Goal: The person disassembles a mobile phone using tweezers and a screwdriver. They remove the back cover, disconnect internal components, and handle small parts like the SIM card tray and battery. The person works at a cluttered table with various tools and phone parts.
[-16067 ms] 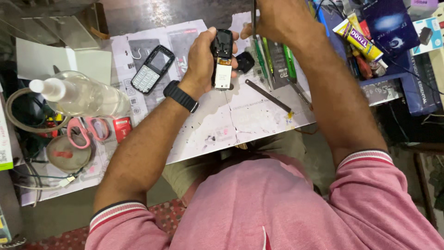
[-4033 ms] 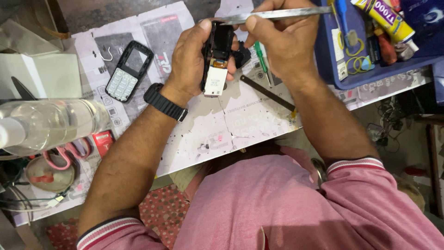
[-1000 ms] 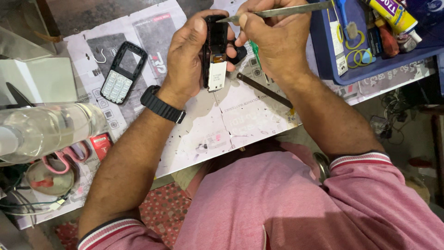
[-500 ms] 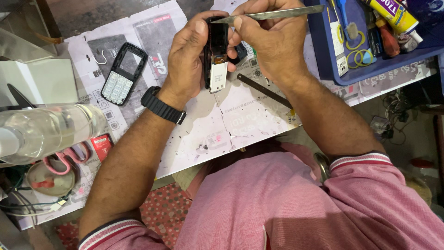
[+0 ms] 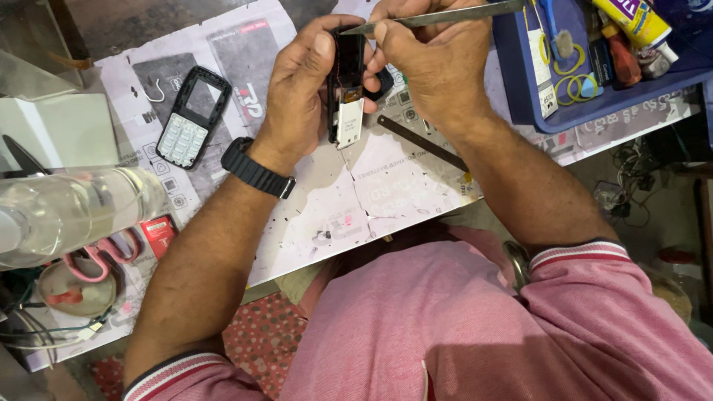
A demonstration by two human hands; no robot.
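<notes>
Gripping the phone body (image 5: 346, 89), left fingers (image 5: 316, 46) wrap its side.

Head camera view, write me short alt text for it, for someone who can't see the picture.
Seen from above, a person's left hand holds an opened black mobile phone body over a paper-covered workbench while the right hand points metal tweezers at its top end. A separate phone front cover with keypad lies to the left, and a blue tray sits right.

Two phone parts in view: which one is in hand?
The opened phone body, gripped upright by the left hand. The keypad front cover lies flat on the paper, untouched.
</notes>
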